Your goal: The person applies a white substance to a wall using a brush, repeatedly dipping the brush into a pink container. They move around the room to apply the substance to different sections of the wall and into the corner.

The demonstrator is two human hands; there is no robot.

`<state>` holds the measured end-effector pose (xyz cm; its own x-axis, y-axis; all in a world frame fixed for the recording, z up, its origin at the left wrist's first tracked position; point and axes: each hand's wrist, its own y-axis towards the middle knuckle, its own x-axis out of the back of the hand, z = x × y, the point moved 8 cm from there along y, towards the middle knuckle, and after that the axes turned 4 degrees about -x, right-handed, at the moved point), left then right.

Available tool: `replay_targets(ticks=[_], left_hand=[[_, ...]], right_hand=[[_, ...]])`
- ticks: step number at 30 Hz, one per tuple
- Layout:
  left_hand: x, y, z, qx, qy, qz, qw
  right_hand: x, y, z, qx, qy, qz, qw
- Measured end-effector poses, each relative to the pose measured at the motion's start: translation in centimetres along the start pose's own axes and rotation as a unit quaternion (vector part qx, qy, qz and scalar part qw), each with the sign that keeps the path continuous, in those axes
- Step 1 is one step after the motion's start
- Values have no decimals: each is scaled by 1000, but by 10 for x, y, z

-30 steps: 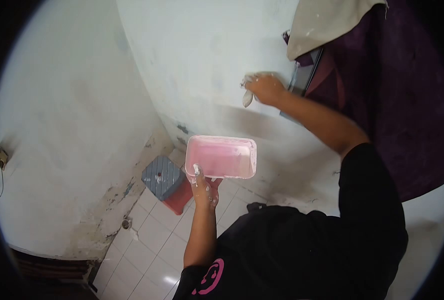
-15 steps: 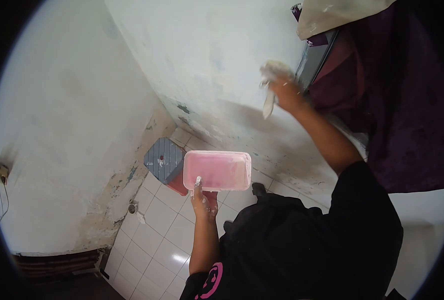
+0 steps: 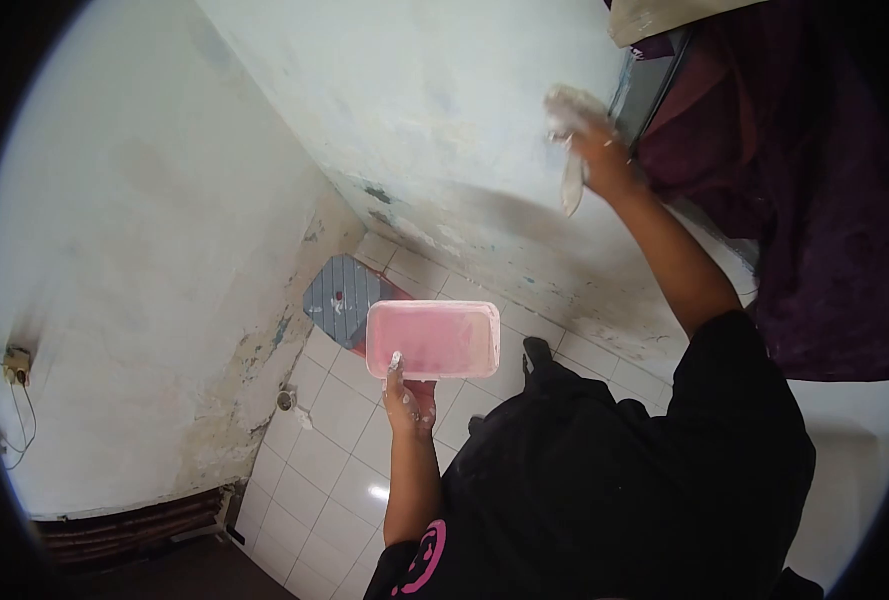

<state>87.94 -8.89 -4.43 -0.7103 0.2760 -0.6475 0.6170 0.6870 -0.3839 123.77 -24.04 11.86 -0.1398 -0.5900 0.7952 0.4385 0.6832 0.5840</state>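
Observation:
My left hand (image 3: pixel 410 402), specked with white, holds a pink plastic tub (image 3: pixel 434 340) by its near edge, thumb over the rim. Whitish residue coats the tub's rim and right end. My right hand (image 3: pixel 596 150) is raised at the upper right, close to the white wall (image 3: pixel 444 110), its fingers wrapped round a pale, white-smeared tool (image 3: pixel 571 185). The outline of the tool is blurred, and I cannot make out exactly what it is.
Below the tub, a grey-topped stool (image 3: pixel 340 300) stands on the white tiled floor (image 3: pixel 309 455). Dark purple cloth (image 3: pixel 824 250) hangs at the right. A socket with wires (image 3: pixel 17 366) is on the patchy left wall (image 3: pixel 144 250).
My right hand has moved slightly right and up along the wall with the tool. The stool and floor have shifted a little in view. My left hand still holds the tub.

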Motion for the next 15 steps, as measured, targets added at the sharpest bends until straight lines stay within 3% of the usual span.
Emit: replay_targets(ticks=[3, 4, 7, 8, 9, 10, 12, 13, 15], left_hand=[[1, 2, 2, -1, 44, 7, 999], [5, 3, 2, -5, 43, 1, 999], [11, 1, -1, 15, 64, 16, 998], [10, 0, 0, 26, 62, 19, 998], [9, 0, 1, 36, 59, 22, 997], [11, -6, -3, 35, 52, 16, 998], [14, -10, -5, 57, 31, 18, 998], [19, -8, -2, 56, 27, 10, 998], [32, -7, 7, 49, 42, 17, 998]], right_hand=[[-93, -60, -18, -1, -33, 115, 993], [-110, -78, -19, -79, 12, 160, 984], [-118, -108, 9, -141, 135, 146, 970], [-117, -120, 7, -306, 340, 59, 887], [-123, -139, 11, -448, 514, -30, 731], [-105, -137, 43, -445, 513, -23, 733], [-82, -138, 100, -523, 650, -39, 550], [-77, -139, 116, -526, 649, -30, 550], [-86, -154, 155, -557, 738, 6, 382]])
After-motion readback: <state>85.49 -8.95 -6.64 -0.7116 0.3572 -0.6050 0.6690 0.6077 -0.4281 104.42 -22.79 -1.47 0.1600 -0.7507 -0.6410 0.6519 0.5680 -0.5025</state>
